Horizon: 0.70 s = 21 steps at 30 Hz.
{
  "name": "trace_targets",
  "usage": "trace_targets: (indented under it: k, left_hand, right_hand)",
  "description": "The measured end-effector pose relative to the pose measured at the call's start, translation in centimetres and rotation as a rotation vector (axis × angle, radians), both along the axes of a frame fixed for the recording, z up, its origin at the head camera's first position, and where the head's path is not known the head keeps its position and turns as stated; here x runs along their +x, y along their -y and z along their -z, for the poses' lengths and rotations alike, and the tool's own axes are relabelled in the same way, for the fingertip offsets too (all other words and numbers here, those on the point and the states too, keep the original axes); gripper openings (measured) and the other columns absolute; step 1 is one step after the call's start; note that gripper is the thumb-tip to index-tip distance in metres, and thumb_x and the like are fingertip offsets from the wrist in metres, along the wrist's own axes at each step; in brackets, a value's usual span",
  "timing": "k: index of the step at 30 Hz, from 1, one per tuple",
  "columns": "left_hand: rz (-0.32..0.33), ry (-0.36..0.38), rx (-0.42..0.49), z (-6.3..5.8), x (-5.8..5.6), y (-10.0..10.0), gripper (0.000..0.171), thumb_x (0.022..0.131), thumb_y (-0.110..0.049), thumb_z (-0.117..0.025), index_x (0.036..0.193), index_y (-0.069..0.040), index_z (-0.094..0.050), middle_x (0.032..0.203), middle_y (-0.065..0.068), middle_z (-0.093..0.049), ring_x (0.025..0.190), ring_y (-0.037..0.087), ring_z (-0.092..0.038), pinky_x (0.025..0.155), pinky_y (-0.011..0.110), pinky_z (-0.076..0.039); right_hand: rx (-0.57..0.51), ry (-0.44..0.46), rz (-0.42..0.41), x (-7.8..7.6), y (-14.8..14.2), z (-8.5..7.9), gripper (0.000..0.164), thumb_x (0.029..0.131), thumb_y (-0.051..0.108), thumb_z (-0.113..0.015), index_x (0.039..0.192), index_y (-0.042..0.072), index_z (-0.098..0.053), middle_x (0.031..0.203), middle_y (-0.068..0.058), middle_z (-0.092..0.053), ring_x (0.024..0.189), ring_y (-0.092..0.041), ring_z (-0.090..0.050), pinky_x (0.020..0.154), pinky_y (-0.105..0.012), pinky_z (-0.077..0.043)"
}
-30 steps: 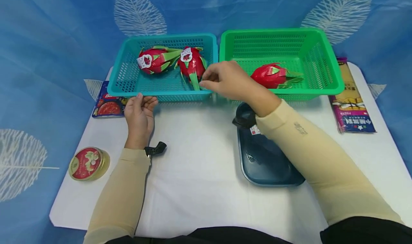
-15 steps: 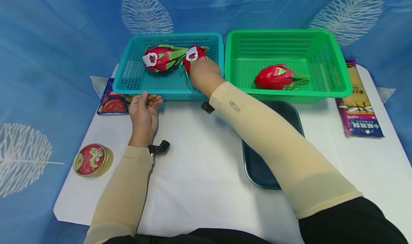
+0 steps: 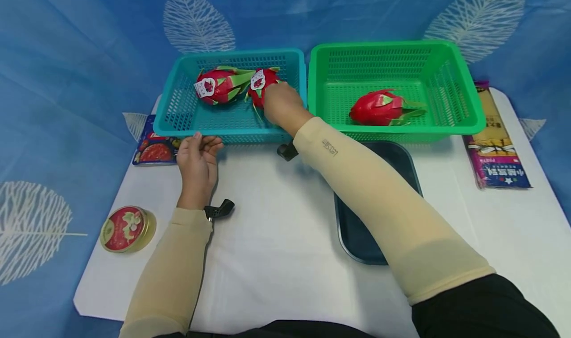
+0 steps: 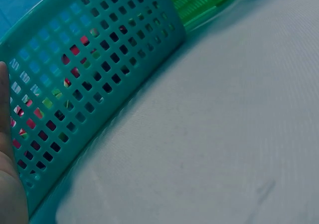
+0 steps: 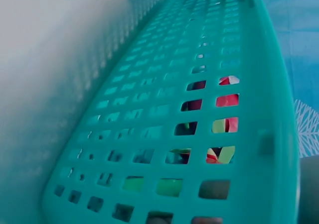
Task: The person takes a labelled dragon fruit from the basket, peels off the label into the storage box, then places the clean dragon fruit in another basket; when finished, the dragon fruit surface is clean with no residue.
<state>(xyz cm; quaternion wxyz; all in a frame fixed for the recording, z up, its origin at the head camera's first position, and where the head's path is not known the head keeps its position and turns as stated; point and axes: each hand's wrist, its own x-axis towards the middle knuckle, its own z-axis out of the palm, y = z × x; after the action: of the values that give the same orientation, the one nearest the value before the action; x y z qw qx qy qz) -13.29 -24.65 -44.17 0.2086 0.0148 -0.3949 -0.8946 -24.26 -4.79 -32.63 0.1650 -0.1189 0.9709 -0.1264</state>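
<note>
Over the teal basket (image 3: 179,112), pictured reaching with the right hand (image 3: 285,105) onto the right-hand dragon fruit (image 3: 259,94), with fingers hidden and grip impossible to tell; touching the basket front with the left hand (image 3: 198,169), with fingers loosely bent. Also seen: the left-hand dragon fruit (image 3: 220,91) just beside, another dragon fruit (image 3: 376,109) in the green basket (image 3: 415,130), and a dark tray (image 3: 357,229) on the white worktop (image 3: 272,239).

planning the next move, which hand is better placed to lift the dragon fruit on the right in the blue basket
The right, most likely: the right hand is in the blue basket, right at that dragon fruit. The left hand is at the basket's front, farther from it.
</note>
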Motion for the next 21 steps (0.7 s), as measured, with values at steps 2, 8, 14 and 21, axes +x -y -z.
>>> trace_targets:
  k: [2,8,14,21]
  left_hand:
    - [-0.002,0.005,-0.026,-0.01,0.05,0.02,0.018,0.112,-0.009,-0.052,0.099,0.004,-0.05,0.098,0.025,-0.062,0.084,0.028,-0.069,0.078,0.032,-0.062]
    - [-0.005,-0.001,-0.067,0.09,0.15,0.03,0.018,0.112,-0.012,-0.054,0.101,0.002,-0.051,0.098,0.024,-0.062,0.084,0.028,-0.069,0.079,0.031,-0.062]
    - [0.006,-0.008,-0.061,0.17,0.36,0.11,0.018,0.111,-0.013,-0.056,0.103,0.002,-0.052,0.1,0.024,-0.062,0.086,0.028,-0.069,0.079,0.031,-0.062]
    - [0.004,-0.009,-0.051,0.02,0.38,0.05,0.018,0.112,-0.012,-0.055,0.103,0.003,-0.052,0.099,0.024,-0.062,0.085,0.027,-0.069,0.079,0.03,-0.062]
  right_hand:
    - [-0.004,0.012,-0.005,0.03,-0.11,-0.09,0.056,0.095,0.018,-0.079,0.143,0.0,-0.058,0.141,-0.016,-0.059,0.121,-0.03,-0.06,0.09,-0.04,-0.06]
    - [-0.079,0.014,-0.018,0.09,-0.52,-0.12,0.014,0.101,0.015,-0.067,0.108,0.003,-0.069,0.107,-0.013,-0.069,0.099,-0.025,-0.062,0.09,-0.035,-0.053]
    - [-0.059,0.027,-0.013,0.0,-0.34,-0.12,0.013,0.105,0.016,-0.063,0.107,0.004,-0.068,0.104,-0.011,-0.067,0.098,-0.023,-0.061,0.086,-0.033,-0.051]
    - [-0.064,0.082,0.027,-0.1,-0.25,-0.77,0.022,0.111,0.017,-0.051,0.109,0.002,-0.067,0.095,-0.009,-0.068,0.079,-0.019,-0.072,0.091,-0.029,-0.054]
